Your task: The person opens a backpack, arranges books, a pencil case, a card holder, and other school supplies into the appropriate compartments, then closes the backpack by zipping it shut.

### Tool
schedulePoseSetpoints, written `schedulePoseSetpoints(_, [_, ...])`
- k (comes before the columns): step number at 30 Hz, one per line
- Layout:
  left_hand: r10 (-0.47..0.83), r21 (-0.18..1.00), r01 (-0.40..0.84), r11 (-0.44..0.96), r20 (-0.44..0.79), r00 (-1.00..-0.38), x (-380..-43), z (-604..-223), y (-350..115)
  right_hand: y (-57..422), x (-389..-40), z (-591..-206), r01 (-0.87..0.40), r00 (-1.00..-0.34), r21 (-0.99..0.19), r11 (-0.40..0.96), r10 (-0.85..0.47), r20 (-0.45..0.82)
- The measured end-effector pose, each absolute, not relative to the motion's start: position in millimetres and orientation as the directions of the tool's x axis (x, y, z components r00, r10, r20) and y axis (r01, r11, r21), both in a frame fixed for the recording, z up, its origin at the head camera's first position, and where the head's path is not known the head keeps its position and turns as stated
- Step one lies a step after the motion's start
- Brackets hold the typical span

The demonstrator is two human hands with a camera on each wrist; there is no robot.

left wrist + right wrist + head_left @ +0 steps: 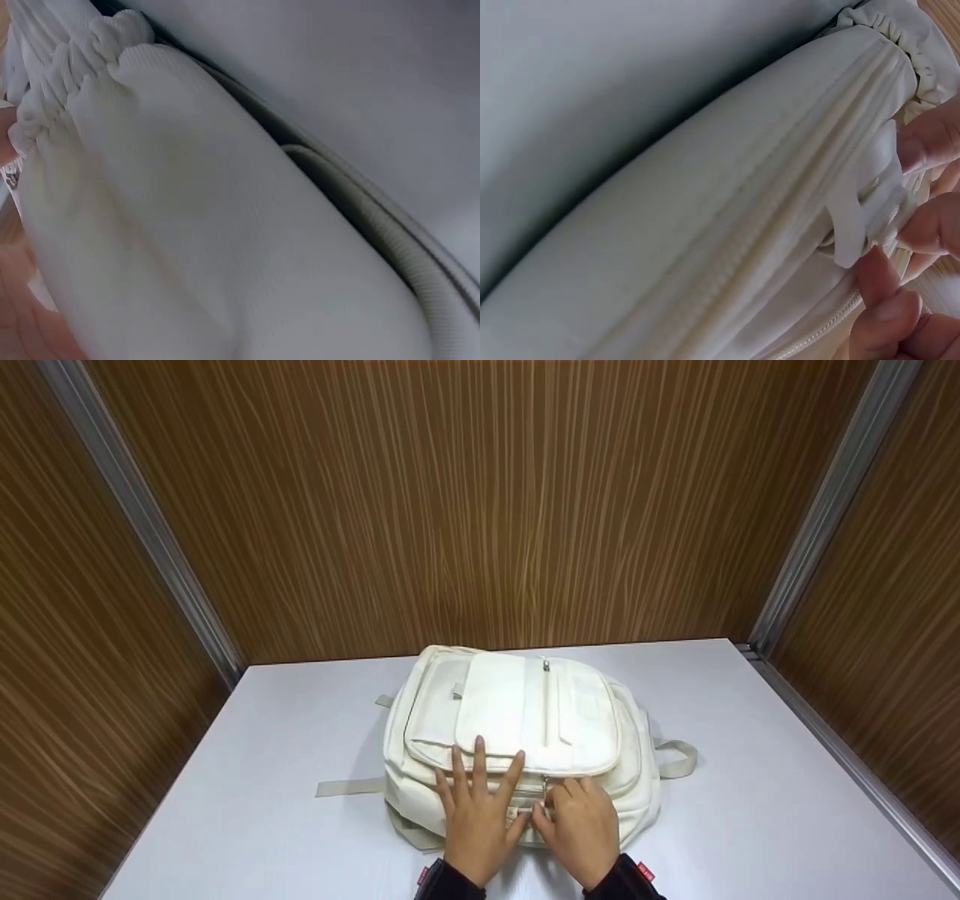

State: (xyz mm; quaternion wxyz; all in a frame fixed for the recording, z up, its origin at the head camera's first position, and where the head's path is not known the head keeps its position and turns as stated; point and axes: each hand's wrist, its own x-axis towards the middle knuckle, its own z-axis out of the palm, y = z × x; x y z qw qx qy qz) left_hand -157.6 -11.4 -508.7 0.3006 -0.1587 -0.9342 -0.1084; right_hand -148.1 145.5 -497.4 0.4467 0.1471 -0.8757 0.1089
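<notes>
A cream backpack (pixel 491 705) lies on its back on the white table, front pockets upward. My left hand (pixel 476 829) rests on its near side with straight, spread fingers, fingertips reaching the edge of the front pocket. Beside it, my right hand (pixel 581 817) has curled fingers and pinches at a zipper pull (pixel 545 786) on the near side. Both thumbs almost meet. A pale fabric tab (pixel 847 225) and a zipper (pixel 821 326) show close to the fingers in the right wrist view. In the left wrist view, a gathered side pocket (pixel 172 172) fills much of the frame.
The white table (pixel 247 780) is bounded by wood-grain panels (pixel 480 502) at the back and sides, with metal posts in the corners. A loose strap (pixel 349 787) extends left from the backpack, and a carry loop (pixel 679 765) sticks out on the right.
</notes>
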Motion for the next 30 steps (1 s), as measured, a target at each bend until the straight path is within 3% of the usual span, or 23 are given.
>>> schedulePoseSetpoints(4, [0.234,0.097,0.366,0.926,0.612,-0.755,-157.9,-509.3,-9.6,144.5,-149.0,-499.8,-0.357,-0.575,-0.078,0.931,-0.154,0.803])
schedulePoseSetpoints(11, [0.236,0.084,0.372,0.924,0.64,-0.732,-157.7,-509.9,-10.6,142.4,-141.5,-492.4,-0.333,-0.729,-0.266,0.905,-0.067,0.682])
schedulePoseSetpoints(21, [0.241,0.121,0.384,0.915,0.598,-0.765,-159.8,-503.7,-18.6,162.6,-138.0,-470.9,-0.303,-0.849,-0.362,0.882,-0.076,0.524])
schedulePoseSetpoints(30, [0.238,0.16,0.408,0.899,0.603,-0.761,-161.3,-498.2,-23.2,186.4,-140.1,-453.3,-0.238,-0.902,-0.407,0.882,-0.045,0.43])
